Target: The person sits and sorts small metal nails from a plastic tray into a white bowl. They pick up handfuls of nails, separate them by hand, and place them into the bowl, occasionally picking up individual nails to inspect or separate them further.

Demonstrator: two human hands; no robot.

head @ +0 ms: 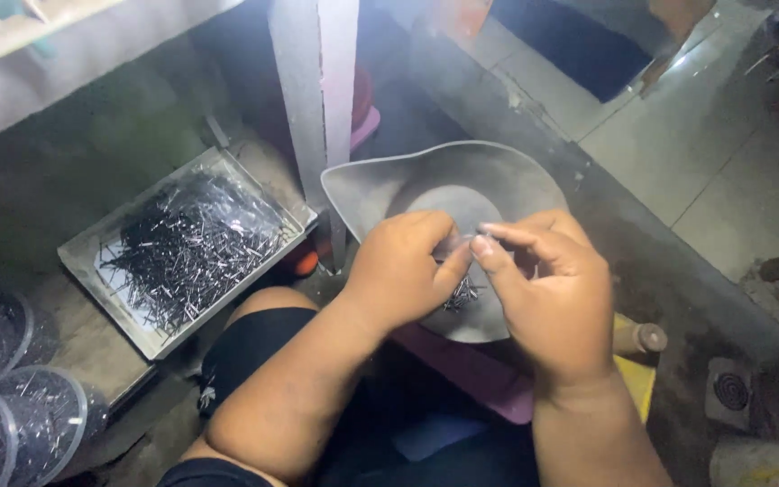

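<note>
Over the grey scoop-shaped pan (380,185) resting on the person's lap, the left hand (403,271) and right hand (552,289) meet fingertip to fingertip, pinched together on a small thin piece (462,245) too blurred to make out clearly; it looks like 1 of the fine metal pins. A loose clump of such pins (462,296) lies in the pan just below the hands. These pins look light, stiff, slick and sharp, best nipped at mid-shaft between thumb and forefinger. Left of the pan, a shallow grey tray (78,261) lined with clear film holds a large heap of shiny pins (187,248). At the bench's lower left corner sit round clear tubs (42,410).
</note>
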